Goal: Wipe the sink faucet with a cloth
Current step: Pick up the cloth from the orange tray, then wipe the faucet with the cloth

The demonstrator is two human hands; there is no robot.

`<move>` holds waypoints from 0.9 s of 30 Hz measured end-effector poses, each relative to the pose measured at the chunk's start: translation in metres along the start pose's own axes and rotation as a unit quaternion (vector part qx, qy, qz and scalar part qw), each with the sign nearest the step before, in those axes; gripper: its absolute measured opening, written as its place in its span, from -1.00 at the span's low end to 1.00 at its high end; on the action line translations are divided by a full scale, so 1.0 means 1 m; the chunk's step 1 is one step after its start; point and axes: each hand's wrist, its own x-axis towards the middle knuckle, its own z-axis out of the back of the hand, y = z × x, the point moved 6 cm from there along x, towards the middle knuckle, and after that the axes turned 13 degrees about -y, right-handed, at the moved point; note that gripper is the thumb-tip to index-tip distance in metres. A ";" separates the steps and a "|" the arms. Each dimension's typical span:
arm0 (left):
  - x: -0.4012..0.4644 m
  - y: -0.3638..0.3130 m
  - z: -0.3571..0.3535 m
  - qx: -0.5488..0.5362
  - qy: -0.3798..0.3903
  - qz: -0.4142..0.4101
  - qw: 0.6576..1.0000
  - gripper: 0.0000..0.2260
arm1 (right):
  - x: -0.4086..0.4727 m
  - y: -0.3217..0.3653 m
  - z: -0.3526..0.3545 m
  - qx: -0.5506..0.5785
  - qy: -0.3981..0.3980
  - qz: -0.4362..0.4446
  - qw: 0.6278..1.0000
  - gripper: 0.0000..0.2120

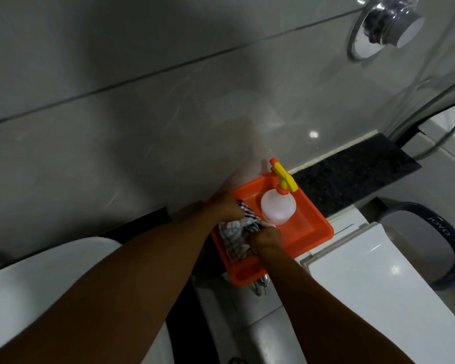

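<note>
A checked cloth lies bunched in an orange tray on a dark stone ledge. My left hand grips the cloth's upper end and my right hand grips its lower right part, both over the tray. Beside the cloth in the tray stands a translucent spray bottle with a yellow and orange trigger head. No sink faucet is in view; only part of a white basin shows at the lower left.
A grey tiled wall fills the upper view, with a chrome round fitting at the top right. A white toilet cistern lid sits right of the tray, and a dark-rimmed bin stands beyond it. A hose hangs at the right.
</note>
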 end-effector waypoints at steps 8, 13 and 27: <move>-0.067 -0.006 0.132 -0.147 -0.053 -0.067 0.985 -0.72 | -0.089 0.071 0.030 0.051 -0.021 0.133 0.990 -0.33; -0.147 0.007 0.251 -0.155 -0.100 -0.109 0.977 -0.77 | -0.186 0.127 0.026 0.200 0.157 0.192 0.948 -0.53; -0.365 0.192 0.426 -0.390 -0.233 0.059 0.889 -0.90 | -0.411 0.233 -0.081 0.188 0.386 0.173 0.887 -0.65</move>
